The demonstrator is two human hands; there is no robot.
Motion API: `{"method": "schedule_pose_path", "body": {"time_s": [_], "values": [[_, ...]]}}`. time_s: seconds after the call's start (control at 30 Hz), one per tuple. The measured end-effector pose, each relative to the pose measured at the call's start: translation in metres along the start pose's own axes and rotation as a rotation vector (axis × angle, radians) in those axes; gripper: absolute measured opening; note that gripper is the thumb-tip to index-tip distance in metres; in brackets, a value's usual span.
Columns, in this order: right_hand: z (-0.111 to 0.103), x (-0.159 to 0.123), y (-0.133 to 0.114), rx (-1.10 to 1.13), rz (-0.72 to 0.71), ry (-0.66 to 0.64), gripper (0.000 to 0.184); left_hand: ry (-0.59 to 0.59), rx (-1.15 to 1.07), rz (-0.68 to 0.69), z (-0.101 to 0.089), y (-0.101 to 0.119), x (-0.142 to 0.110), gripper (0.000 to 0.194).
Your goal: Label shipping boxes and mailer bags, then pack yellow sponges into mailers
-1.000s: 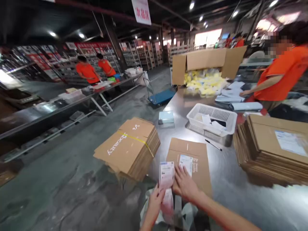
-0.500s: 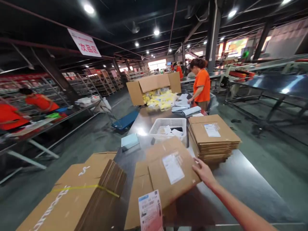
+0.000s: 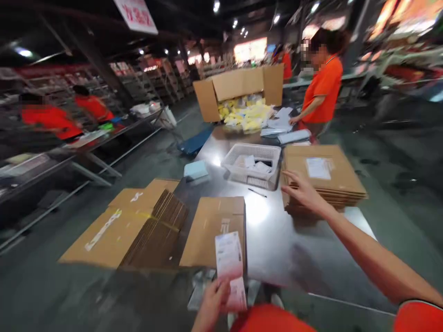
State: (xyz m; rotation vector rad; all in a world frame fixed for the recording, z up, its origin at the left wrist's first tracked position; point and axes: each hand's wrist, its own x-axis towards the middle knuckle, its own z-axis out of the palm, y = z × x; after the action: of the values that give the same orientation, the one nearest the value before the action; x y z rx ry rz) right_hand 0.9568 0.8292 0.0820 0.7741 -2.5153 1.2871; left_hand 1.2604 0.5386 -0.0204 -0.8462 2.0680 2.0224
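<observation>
My left hand (image 3: pixel 212 305) is at the bottom of the view, shut on a strip of printed shipping labels (image 3: pixel 228 262). A flat cardboard sheet (image 3: pixel 216 232) lies on the steel table just beyond the labels. My right hand (image 3: pixel 303 193) is open and reaches out, its fingertips at the near left edge of a stack of flattened cartons (image 3: pixel 323 177). A white label (image 3: pixel 318 168) sits on the top carton. Between my hands lies bare steel with a bright reflection.
A taped stack of flattened cartons (image 3: pixel 148 228) lies left of the sheet. Farther on are a white plastic basket (image 3: pixel 251 165) holding papers, a pen (image 3: pixel 256 192) and a pale blue packet (image 3: pixel 195 170). A co-worker (image 3: pixel 321 83) stands by a large open carton (image 3: pixel 238 87) of yellow bags.
My right hand has let go of the labelled cardboard sheet it was lifting and now reaches toward the right stack. My left hand has come back into view with the labels. The view has swung.
</observation>
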Motion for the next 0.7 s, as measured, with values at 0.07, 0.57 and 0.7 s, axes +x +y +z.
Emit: {"method": "schedule_pose_path", "body": {"time_s": [0.07,0.57,0.7], "values": [[0.072,-0.019,-0.049,0.352,-0.035,-0.437,0.067,-0.027,-0.024,0.006,0.002,0.002,-0.009,0.069],[0.239,-0.11,-0.137,0.381,0.1,-0.666,0.028,0.268,-0.139,0.113,-0.059,0.028,0.033,0.042],[0.267,-0.079,-0.115,0.182,0.023,-0.527,0.023,0.156,-0.12,-0.011,-0.074,-0.015,0.047,0.048]]}}
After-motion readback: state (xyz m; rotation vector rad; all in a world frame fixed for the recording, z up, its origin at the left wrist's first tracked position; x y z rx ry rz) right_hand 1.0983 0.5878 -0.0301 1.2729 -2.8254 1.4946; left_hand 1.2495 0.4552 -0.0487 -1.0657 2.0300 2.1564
